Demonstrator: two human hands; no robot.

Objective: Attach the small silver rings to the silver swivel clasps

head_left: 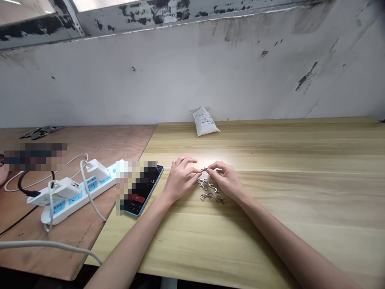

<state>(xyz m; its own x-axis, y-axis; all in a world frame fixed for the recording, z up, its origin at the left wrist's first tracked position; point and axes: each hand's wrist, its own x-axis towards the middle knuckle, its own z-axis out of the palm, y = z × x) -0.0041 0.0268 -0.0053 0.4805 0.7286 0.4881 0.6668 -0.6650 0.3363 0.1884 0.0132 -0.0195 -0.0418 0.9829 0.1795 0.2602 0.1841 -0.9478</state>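
Metal clasps [206,196] lie loose on the bench [192,245]; just beyond, the left hand [180,176] and right hand [227,180] jointly pinch another clasp [204,169], apparently working it; the next move calls for steady, light pressure. Farther back, a white packet [206,121] sits near the wall [168,76].

The left hand [181,177] and right hand [226,180] come together above a pale wood-grained worktop [300,172], pinching a small silver metal clasp [204,169] at their fingertips. Just below them lies a loose cluster of silver metal clasps with rings [203,183]. Left of the hands rests a dark-screened phone with a light-blue edge [146,190]; farther left, a long white plastic power strip with blue sockets [75,203] lies on a reddish-brown wooden worktop [126,138]. A white printed plastic pouch [206,124] sits near the stained white wall [168,76].
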